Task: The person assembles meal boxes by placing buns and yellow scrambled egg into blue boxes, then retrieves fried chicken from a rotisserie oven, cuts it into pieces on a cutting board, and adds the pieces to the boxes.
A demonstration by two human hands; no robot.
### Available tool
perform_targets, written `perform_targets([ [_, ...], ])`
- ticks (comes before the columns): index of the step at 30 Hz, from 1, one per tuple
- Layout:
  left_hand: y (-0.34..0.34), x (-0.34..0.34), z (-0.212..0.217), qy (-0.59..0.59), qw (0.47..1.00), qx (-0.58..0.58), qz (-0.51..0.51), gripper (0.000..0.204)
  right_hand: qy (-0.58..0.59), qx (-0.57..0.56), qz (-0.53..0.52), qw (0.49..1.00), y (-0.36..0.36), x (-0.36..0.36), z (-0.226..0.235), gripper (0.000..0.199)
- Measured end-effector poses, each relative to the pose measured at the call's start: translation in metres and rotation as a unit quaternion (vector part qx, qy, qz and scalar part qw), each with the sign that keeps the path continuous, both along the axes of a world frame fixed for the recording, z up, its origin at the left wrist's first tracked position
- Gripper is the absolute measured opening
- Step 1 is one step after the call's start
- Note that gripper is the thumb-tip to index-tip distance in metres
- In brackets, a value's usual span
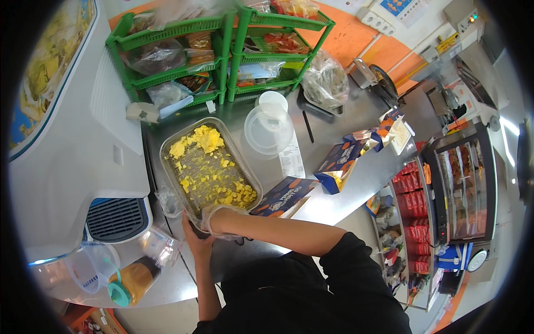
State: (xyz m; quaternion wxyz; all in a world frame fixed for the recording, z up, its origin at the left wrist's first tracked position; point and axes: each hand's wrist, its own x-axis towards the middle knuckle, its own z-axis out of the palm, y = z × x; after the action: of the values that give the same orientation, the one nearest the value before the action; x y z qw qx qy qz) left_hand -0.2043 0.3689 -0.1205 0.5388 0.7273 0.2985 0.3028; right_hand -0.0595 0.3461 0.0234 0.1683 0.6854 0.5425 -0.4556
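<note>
My left hand (192,227) is at the near left corner of a rectangular tray (168,175), beside crumpled clear plastic (168,200). Its fingers are partly covered, so their grip does not show. My right hand (216,221), in a loose clear plastic glove, overlaps the tray's near edge and crosses close to the left hand; its fingers are hidden. Inside the tray lies crumbled yellow food (207,139), heaped at the far end and in the near right corner. A blue and orange cardboard box (286,196) stands just right of the tray.
Beyond the tray are clear plastic tubs (268,131), a paper receipt (291,158) and a black stick-like item (307,126). Green tiered racks (227,61) hold bagged goods. More boxes (339,161) line the right. At left stand a white machine (111,156) and a teal-lidded jug (130,284).
</note>
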Motion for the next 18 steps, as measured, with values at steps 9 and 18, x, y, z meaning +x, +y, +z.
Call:
perform_targets([
  [9, 0.001, -0.003, 0.034, 0.152, 0.977, 0.148, -0.013, 0.114, 0.117, 0.03, -0.163, 0.979, 0.0, 0.03, -0.075, 0.049],
  [18, -0.007, -0.03, 0.117, 0.235, 0.959, 0.133, -0.088, 0.096, 0.41, -0.081, -0.338, 0.844, -0.011, 0.105, -0.015, 0.048],
])
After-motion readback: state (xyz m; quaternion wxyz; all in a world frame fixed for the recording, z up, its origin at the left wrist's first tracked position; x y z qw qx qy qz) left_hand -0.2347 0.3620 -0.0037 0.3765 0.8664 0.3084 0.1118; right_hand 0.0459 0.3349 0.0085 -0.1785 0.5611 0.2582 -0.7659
